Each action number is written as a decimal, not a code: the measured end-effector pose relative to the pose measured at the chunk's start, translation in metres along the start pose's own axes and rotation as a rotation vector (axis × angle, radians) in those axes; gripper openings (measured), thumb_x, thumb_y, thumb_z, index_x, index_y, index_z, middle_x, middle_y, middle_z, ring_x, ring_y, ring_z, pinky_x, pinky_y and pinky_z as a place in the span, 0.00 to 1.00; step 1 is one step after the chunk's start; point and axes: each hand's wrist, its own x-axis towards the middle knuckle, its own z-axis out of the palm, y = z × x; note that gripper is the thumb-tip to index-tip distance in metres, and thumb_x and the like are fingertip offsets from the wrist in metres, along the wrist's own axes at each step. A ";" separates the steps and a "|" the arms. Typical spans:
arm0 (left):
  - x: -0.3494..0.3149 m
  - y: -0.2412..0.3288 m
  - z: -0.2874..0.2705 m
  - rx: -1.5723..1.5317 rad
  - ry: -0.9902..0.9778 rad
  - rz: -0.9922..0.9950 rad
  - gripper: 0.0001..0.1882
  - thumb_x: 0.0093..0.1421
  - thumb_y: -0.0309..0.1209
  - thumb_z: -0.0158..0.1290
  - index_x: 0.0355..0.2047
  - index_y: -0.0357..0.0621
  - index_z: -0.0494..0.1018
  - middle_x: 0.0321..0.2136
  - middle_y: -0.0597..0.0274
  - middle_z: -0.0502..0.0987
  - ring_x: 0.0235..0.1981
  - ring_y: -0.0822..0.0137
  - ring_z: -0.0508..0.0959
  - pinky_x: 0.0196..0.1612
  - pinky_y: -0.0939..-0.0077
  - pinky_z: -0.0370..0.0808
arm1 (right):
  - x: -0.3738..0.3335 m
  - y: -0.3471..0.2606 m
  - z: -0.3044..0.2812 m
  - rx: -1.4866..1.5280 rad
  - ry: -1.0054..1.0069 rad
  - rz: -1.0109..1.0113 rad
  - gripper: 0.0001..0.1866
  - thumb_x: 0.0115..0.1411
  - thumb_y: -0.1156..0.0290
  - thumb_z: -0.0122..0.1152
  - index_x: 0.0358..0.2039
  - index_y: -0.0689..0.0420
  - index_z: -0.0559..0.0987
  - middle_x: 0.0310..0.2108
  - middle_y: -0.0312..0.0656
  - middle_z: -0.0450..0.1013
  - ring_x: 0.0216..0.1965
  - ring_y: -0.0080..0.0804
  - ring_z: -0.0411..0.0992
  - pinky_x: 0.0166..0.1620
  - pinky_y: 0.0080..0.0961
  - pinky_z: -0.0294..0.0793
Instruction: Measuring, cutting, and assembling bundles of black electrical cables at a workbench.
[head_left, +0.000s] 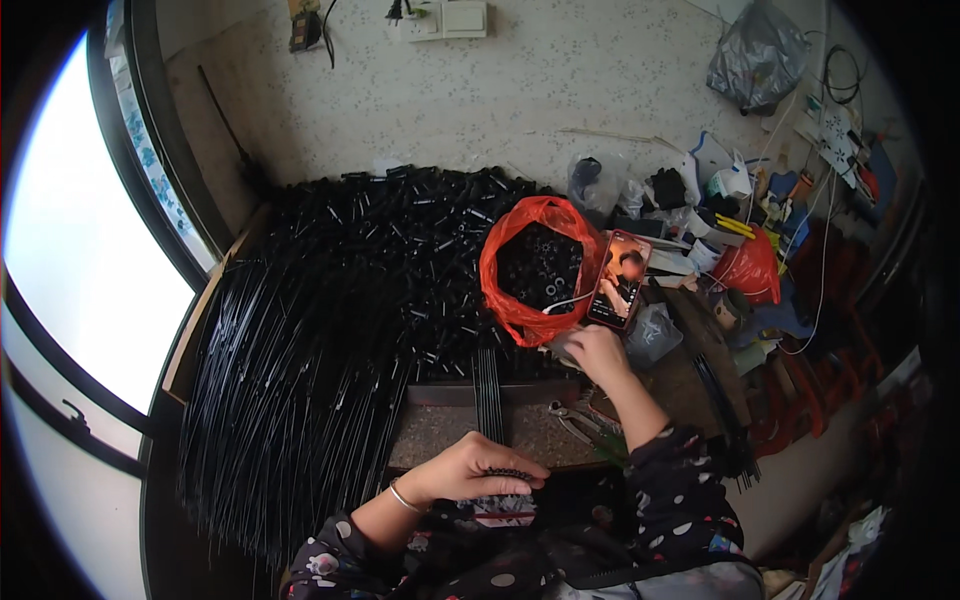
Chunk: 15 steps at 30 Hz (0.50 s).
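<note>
My left hand (pixel 470 468) is closed near my lap, its fingers wrapped round a ridged row of small dark round pieces (pixel 512 474); their exact kind is too small to tell. Out to the right, my right hand (pixel 598 352) has its fingers drawn together by the lower rim of a red plastic bag (pixel 492 285). Whatever it pinches, if anything, is hidden. Inside that bag lie small dark rings (pixel 555 285). Just above the right hand, a phone (pixel 617 280) with a lit screen leans by the bag, and a white cable runs across to it.
Black tubular parts (pixel 400 225) are heaped along the wall, with long thin black rods (pixel 290 400) fanned at left. More rods (pixel 487 390) lie on the bench edge, beside pliers (pixel 575 422). A clear plastic bag (pixel 653 335) and clutter fill the right. A bright window (pixel 90 230) stands at left.
</note>
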 end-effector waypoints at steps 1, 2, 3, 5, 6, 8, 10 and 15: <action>0.000 -0.001 -0.001 -0.010 0.009 -0.041 0.12 0.53 0.28 0.56 0.37 0.35 0.75 0.32 0.54 0.79 0.36 0.60 0.79 0.42 0.73 0.74 | -0.009 0.020 0.007 -0.148 0.015 -0.039 0.07 0.44 0.71 0.64 0.25 0.58 0.80 0.25 0.44 0.71 0.32 0.44 0.70 0.36 0.34 0.70; -0.001 -0.002 -0.001 -0.022 0.025 -0.091 0.12 0.52 0.27 0.56 0.37 0.34 0.75 0.31 0.54 0.79 0.37 0.59 0.79 0.44 0.71 0.74 | -0.011 0.034 0.011 -0.098 0.028 -0.094 0.06 0.43 0.72 0.64 0.24 0.57 0.79 0.26 0.43 0.70 0.33 0.44 0.69 0.37 0.34 0.69; 0.001 0.001 -0.002 -0.052 0.049 -0.094 0.12 0.52 0.27 0.56 0.37 0.34 0.75 0.30 0.54 0.79 0.37 0.59 0.79 0.43 0.71 0.74 | -0.012 0.042 0.014 -0.049 0.039 -0.148 0.06 0.42 0.72 0.64 0.23 0.57 0.78 0.26 0.43 0.69 0.33 0.43 0.68 0.37 0.34 0.69; 0.005 0.005 -0.005 -0.054 0.076 -0.030 0.12 0.53 0.28 0.56 0.38 0.34 0.75 0.31 0.54 0.79 0.35 0.60 0.79 0.40 0.73 0.75 | -0.013 0.034 0.012 -0.062 0.049 -0.211 0.05 0.42 0.74 0.63 0.22 0.58 0.77 0.25 0.41 0.68 0.32 0.42 0.67 0.36 0.34 0.69; 0.006 0.005 -0.008 -0.049 0.069 0.046 0.12 0.54 0.28 0.55 0.38 0.35 0.74 0.32 0.54 0.79 0.33 0.61 0.80 0.38 0.75 0.75 | -0.012 0.029 0.013 -0.080 0.089 -0.217 0.04 0.42 0.74 0.63 0.20 0.58 0.77 0.25 0.40 0.68 0.32 0.40 0.67 0.36 0.33 0.69; 0.006 0.003 -0.008 -0.023 0.082 0.076 0.13 0.54 0.28 0.55 0.38 0.35 0.74 0.31 0.54 0.79 0.33 0.62 0.80 0.38 0.76 0.75 | -0.013 0.024 0.009 -0.153 0.136 -0.256 0.02 0.44 0.75 0.61 0.20 0.58 0.76 0.25 0.39 0.68 0.34 0.38 0.67 0.36 0.32 0.70; 0.007 0.002 -0.007 -0.024 0.093 0.083 0.12 0.54 0.28 0.55 0.37 0.35 0.75 0.31 0.55 0.79 0.32 0.62 0.80 0.37 0.76 0.75 | -0.014 0.022 0.002 -0.163 0.171 -0.299 0.02 0.45 0.76 0.60 0.22 0.59 0.76 0.25 0.40 0.68 0.33 0.38 0.67 0.35 0.30 0.70; -0.001 0.010 -0.008 0.059 0.185 -0.013 0.10 0.53 0.27 0.56 0.34 0.34 0.76 0.28 0.55 0.79 0.34 0.60 0.79 0.40 0.73 0.75 | -0.039 -0.067 -0.051 0.503 0.190 -0.208 0.06 0.50 0.81 0.54 0.30 0.61 0.78 0.27 0.41 0.71 0.27 0.32 0.69 0.33 0.24 0.69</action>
